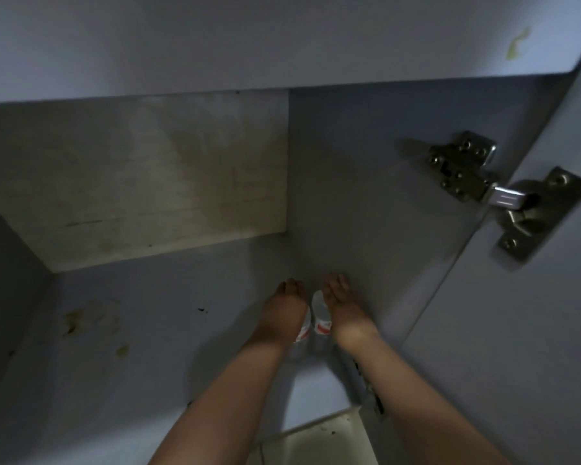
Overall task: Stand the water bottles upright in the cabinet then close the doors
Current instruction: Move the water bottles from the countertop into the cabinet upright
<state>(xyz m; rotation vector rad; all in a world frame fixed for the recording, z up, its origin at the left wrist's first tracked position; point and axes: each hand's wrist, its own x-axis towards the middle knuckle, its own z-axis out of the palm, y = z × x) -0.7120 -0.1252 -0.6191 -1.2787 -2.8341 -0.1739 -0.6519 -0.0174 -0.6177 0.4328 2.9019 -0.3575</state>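
Currently left hand (287, 313) grip wraps one water bottle (303, 330), right hand (342, 313) grip wraps another bottle (321, 317), side by side on cabinet floor (148, 347) near right wall; door hinge (503, 193) open.

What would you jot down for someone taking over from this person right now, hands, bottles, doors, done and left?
Left hand: wrapped on the left bottle.
Right hand: wrapped on the right bottle.
Both bottles are side by side inside the cabinet, close to its right wall; whether they stand on the cabinet floor yet is not clear.
The right door is open on its hinge; the left door is out of view.
Left: set both upright, let go, close the doors.
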